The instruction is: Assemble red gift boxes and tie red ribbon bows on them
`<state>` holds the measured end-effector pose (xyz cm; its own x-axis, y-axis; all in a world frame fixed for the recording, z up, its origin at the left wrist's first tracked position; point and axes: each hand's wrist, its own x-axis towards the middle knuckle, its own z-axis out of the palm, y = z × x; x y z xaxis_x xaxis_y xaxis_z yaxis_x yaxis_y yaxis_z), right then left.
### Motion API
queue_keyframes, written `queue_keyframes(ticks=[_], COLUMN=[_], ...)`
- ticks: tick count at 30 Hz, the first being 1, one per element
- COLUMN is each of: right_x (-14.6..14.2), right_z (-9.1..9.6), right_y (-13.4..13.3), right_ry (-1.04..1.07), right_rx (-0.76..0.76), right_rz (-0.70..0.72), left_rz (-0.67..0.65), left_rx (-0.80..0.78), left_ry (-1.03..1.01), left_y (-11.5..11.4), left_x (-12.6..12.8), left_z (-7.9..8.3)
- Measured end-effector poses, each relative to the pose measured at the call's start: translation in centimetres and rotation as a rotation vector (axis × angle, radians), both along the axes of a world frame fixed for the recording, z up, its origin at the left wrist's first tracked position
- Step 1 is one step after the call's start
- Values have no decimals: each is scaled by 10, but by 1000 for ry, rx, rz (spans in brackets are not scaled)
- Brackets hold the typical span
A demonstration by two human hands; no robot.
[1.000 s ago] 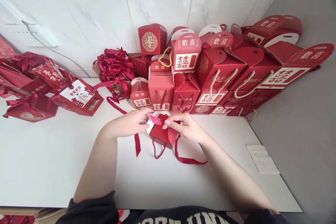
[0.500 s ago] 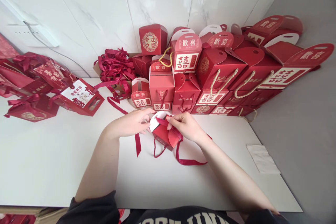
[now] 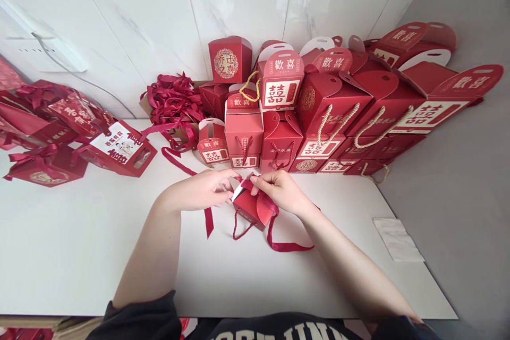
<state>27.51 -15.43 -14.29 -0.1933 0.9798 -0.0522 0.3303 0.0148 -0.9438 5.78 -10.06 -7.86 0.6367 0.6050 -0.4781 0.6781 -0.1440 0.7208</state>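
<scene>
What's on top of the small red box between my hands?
Red ribbon, pinched by your right hand, crosses the box; a flap's white inner side shows. Your hand covers part of the top.

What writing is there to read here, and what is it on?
"乔迁之喜": upper red box.
"歡喜": several box flaps.
"囍": several white panels.
"喜": white card, left.
Shirt lettering: cut off.
Too small or blurred: print on the handled box and other smaller print.
</scene>
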Motion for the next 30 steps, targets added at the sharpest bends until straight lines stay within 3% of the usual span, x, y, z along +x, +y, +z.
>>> queue_keyframes(ticks=[8, 14, 24, 30], right_x=[0, 2, 4, 5], right_z=[1, 2, 3, 1], right_y=[1, 0, 1, 2], right_ry=[4, 9, 11, 2], right_rx=[30, 36, 54, 64], right_rz=[49, 71, 87, 108], left_rz=[51, 31, 22, 42], left_rx=[208, 402, 388, 395], left_ry=[-31, -39, 24, -48], left_y=[-3, -5, -7, -4], left_x=[16, 27, 26, 23], left_z=[4, -7, -4, -1])
